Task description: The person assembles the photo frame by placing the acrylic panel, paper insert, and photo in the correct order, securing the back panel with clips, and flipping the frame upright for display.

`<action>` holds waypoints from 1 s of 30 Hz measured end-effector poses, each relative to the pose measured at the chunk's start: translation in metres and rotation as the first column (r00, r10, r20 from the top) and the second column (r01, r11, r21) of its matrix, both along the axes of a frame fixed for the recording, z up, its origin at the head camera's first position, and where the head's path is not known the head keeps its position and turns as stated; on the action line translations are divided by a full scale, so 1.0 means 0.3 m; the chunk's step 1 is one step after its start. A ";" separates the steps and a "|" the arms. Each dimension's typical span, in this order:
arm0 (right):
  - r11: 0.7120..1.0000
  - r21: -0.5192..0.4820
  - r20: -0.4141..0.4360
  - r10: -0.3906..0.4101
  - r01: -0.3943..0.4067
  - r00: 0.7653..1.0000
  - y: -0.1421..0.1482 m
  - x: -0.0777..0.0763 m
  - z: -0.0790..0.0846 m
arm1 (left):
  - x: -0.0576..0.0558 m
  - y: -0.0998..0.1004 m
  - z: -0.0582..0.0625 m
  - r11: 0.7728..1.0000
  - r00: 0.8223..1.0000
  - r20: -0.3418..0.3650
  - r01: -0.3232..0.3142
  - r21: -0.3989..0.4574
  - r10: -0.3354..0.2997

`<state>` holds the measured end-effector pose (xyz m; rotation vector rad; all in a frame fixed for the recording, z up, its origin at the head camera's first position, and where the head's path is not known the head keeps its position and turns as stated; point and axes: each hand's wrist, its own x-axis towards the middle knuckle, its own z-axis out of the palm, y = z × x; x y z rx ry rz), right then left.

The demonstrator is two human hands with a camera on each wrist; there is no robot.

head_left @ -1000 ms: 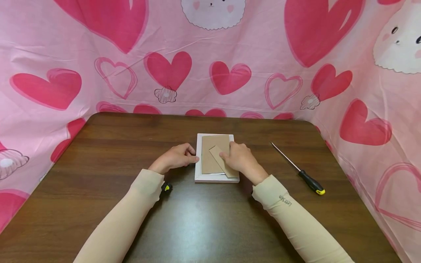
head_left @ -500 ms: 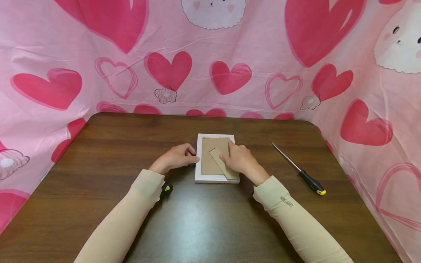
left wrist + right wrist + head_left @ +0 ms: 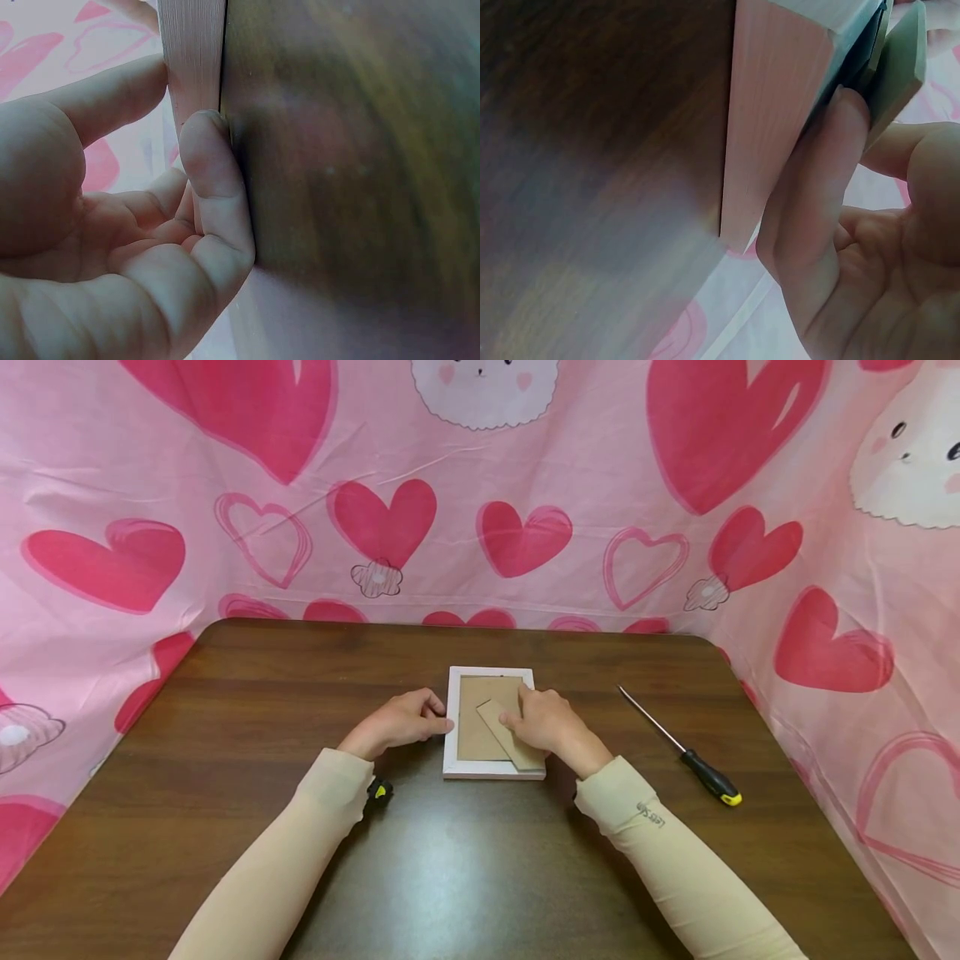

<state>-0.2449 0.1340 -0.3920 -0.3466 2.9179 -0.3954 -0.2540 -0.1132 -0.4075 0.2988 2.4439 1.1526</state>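
Observation:
A white picture frame (image 3: 491, 770) lies face down in the middle of the brown table (image 3: 247, 693). Its brown cardboard backing (image 3: 475, 718) sits inside the rim, and the cardboard stand (image 3: 512, 745) lies slanted across it. My left hand (image 3: 431, 714) has curled fingers against the frame's left edge; the left wrist view shows two fingertips (image 3: 202, 142) touching the frame's side (image 3: 193, 52). My right hand (image 3: 525, 710) grips the frame's right edge with the thumb on the stand. In the right wrist view a finger (image 3: 817, 195) lies along the frame's side (image 3: 776, 112) under the stand (image 3: 900, 60).
A screwdriver (image 3: 701, 770) with a black and yellow handle lies to the right of the frame, its shaft pointing away. A small black and yellow object (image 3: 378, 792) shows beside my left sleeve. Pink heart-print cloth (image 3: 480, 527) hangs around the table's far and side edges.
The cardboard backing has slid a little toward me and now sits inside the frame's rim. Both hands stay at the frame's edges.

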 end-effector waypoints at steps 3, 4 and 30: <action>1.000 0.011 -0.003 0.007 -0.007 1.000 0.002 -0.004 -0.003 | -0.001 0.000 -0.003 1.000 1.000 -0.008 0.003 0.000 -0.003; 1.000 0.011 -0.002 0.006 -0.006 1.000 0.003 -0.005 -0.003 | -0.002 0.001 -0.003 1.000 1.000 -0.011 0.003 -0.004 -0.003; 0.994 -0.110 0.133 0.012 0.002 0.991 0.001 -0.013 0.005 | -0.005 -0.001 -0.009 1.000 1.000 -0.020 0.011 0.016 -0.010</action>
